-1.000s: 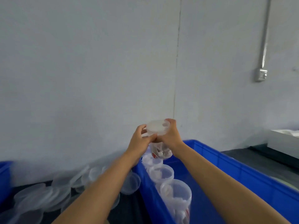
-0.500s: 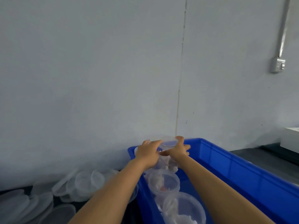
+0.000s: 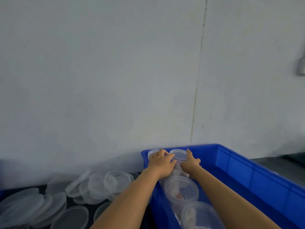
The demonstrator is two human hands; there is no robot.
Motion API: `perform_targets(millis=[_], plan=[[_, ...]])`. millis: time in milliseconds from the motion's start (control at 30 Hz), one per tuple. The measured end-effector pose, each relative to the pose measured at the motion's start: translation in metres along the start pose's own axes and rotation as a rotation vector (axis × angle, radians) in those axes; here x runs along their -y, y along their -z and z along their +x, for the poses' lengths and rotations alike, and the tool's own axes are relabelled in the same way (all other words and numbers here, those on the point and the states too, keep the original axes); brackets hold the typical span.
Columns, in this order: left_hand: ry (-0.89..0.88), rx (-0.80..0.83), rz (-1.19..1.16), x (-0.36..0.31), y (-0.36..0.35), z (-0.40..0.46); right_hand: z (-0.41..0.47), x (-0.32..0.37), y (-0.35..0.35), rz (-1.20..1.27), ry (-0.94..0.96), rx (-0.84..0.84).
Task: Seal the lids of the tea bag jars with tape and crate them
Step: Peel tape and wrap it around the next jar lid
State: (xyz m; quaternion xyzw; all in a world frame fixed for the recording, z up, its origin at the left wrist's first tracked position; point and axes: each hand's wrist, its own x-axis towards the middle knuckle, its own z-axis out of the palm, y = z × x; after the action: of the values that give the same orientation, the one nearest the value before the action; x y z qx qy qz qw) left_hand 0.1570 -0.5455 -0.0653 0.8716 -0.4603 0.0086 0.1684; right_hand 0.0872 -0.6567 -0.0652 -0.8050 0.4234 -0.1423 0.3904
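Standing upright in the far-left corner of the blue crate [image 3: 234, 164], the lidded jar [image 3: 178, 156] is flanked by both hands, and that is the relation the coming move turns on: the jar lies directly between them, its long axis vertical, its lid facing up. The left hand [image 3: 160, 162] sits on the jar's left side with fingers spread loosely over the lid edge and reaching toward a 2nd lidded jar [image 3: 152, 152] tucked closer to the crate's corner. The right hand [image 3: 191, 161] lies against the jar's right side, thumb raised along the lid rim, fingers relaxed rather than clenched. Whether either hand truly grips the jar or merely steadies it I cannot tell; the fingers look nearly straight, so I judge them to be letting go. Both hands are about equally near, so either could lift away first, straight up along the jar's axis without tipping it. Nearer the camera along the crate's left wall stand 2 open jars [image 3: 181, 189] holding tea bags, no lids on them. Left of the crate, outside it, loose clear lids [image 3: 105, 184] lie heaped on the dark surface. No tape is visible.
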Motion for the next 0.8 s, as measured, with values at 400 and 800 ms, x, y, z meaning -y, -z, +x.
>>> perform_targets(millis=[400,800], plan=[[0.079,-0.124,-0.312,-0.003,0.032,-0.027,-0.039,0.023,0.028,0.191,0.114,0.115],[0.244,-0.498,-0.650,0.035,0.099,-0.234,-0.226,0.098,-0.024,0.485,0.366,0.457]])
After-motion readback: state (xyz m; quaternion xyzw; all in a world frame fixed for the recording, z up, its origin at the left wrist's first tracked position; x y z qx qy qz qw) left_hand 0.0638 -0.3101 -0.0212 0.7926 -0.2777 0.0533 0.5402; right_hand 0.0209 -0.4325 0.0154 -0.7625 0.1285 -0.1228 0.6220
